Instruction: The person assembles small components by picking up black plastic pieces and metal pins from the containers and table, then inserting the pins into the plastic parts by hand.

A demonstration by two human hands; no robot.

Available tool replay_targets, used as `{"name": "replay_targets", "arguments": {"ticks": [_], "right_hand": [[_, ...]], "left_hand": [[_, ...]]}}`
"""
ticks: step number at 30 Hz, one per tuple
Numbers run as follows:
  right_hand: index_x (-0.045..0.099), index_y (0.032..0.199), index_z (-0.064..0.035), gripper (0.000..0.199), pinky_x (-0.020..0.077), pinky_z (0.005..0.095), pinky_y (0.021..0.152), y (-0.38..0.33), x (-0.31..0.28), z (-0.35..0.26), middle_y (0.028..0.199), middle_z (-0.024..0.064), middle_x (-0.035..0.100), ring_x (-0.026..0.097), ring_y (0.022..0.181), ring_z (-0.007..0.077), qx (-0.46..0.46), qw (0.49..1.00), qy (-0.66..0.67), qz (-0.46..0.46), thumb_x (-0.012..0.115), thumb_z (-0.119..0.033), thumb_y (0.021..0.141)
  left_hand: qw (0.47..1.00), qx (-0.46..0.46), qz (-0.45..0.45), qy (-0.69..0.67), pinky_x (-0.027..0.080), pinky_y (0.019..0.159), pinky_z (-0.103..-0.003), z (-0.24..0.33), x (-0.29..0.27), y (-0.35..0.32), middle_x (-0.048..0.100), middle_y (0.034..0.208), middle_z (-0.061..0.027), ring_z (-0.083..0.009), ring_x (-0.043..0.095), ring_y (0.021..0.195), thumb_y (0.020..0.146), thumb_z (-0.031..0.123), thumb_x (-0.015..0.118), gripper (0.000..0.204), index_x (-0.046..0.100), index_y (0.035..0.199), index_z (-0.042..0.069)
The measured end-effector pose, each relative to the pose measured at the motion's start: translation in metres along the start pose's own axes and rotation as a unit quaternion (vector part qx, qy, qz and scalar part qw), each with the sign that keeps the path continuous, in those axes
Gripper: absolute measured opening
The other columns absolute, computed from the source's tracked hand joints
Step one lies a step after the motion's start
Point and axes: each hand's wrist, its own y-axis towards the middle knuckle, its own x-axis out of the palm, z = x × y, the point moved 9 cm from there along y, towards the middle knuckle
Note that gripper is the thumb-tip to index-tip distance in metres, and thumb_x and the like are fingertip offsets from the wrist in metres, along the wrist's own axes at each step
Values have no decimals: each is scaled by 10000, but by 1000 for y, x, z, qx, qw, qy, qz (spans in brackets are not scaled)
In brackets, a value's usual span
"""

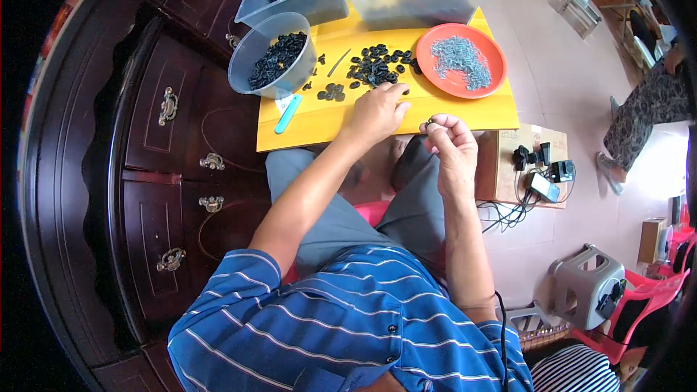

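- Right hand (453,144): a small dark piece (428,123) is pinched between thumb and fingertips.
- Left hand (375,112): fingers are bent at the near edge of a pile of black, oval, plastic-looking pieces (372,72); whether anything is grasped cannot be told.
- Beyond the right hand: small silver metal parts (465,65) are held in a round red plate (425,62).
- Left of the left hand: a slim turquoise tool (288,115) is laid.
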Motion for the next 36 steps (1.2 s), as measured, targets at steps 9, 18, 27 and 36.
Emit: {"name": "replay_targets", "arguments": {"ticks": [9,18,27,36], "right_hand": [[629,1074,-7,142,481,214,678,0,5,1,921,86,726,616,731,83,14,1000,-3,-11,644,-26,934],[628,1081,-4,151,471,206,670,-1,1,1,914,86,724,597,711,75,10,1000,-2,0,650,-36,935],[627,1084,-1,148,461,204,656,-1,2,0,908,80,716,587,701,74,10,1000,-3,8,644,-36,940],[632,1078,-3,139,471,208,664,-1,5,2,909,75,715,587,709,69,3,1000,-7,-1,645,-32,943]], "left_hand": [[998,14,55,-1,547,749,-438,-4,-4,12,677,937,-147,-339,686,856,901,212,651,257,702,1108,67],[977,1,12,-215,548,669,-311,-6,2,7,691,893,-61,-168,668,737,899,79,669,120,725,997,39],[845,-90,-9,-528,520,641,-194,2,-11,-29,683,936,-13,-36,603,728,958,59,647,200,670,1152,14],[854,-63,-38,-515,509,607,-203,23,-25,-44,672,858,3,-35,604,676,977,31,593,234,667,1194,-15]]}}
